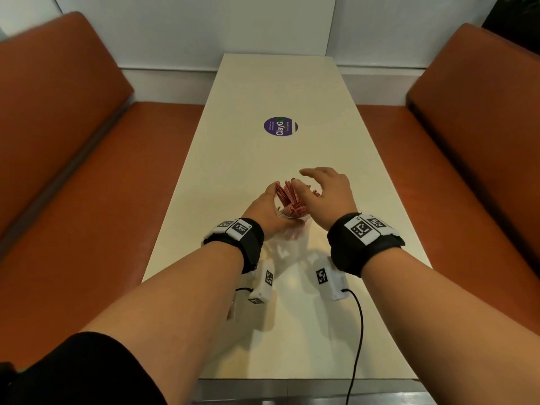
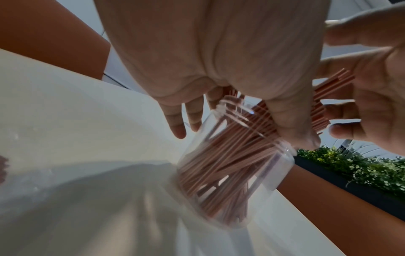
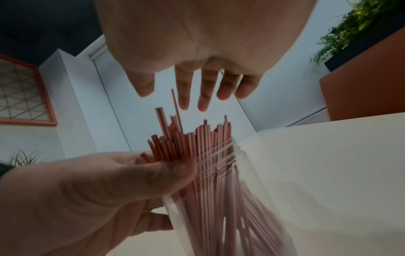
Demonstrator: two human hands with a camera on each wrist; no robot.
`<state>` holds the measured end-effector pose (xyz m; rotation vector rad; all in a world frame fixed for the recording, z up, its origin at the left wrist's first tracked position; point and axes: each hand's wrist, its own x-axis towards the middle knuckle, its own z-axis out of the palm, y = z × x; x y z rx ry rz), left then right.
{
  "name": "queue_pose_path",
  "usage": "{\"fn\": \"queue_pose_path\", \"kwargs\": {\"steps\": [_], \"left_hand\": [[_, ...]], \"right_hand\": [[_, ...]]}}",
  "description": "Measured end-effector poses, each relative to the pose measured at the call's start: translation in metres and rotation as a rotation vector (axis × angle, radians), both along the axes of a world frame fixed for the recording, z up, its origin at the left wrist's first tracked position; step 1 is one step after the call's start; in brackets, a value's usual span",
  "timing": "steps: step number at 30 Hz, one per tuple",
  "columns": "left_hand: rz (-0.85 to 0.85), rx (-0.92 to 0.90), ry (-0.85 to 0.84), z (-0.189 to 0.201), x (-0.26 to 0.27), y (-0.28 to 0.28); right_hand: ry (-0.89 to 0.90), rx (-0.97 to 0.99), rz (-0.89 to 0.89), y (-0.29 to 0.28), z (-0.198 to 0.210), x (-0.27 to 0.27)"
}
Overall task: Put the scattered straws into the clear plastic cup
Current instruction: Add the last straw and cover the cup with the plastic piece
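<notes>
The clear plastic cup stands on the cream table, packed with thin red straws whose tops stick out above its rim. My left hand grips the cup from the left, its thumb lying over the rim against the straws. My right hand hovers just above and to the right of the straw tops, holding nothing. In the right wrist view its straight fingers spread over the straws. The left wrist view shows the cup full of straws.
A round purple sticker lies on the table further back. Orange benches run along both long sides. A black cable trails off the near edge. A green plant stands behind the right bench.
</notes>
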<state>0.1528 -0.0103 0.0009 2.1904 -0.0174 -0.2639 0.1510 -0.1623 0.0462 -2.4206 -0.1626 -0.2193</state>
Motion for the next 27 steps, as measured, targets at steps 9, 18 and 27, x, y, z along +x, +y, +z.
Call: {"fn": "queue_pose_path", "kwargs": {"steps": [9, 18, 27], "left_hand": [[0.078, 0.641, 0.093, 0.031, -0.035, 0.055], [-0.096, 0.842, 0.360, -0.009, -0.076, 0.047], [-0.093, 0.527, 0.228, 0.014, -0.080, 0.057]], "right_hand": [[-0.054, 0.033, 0.025, -0.005, 0.006, -0.017], [-0.056, 0.079, 0.041, 0.009, 0.009, -0.035], [-0.100, 0.204, 0.022, -0.003, 0.007, -0.075]]}}
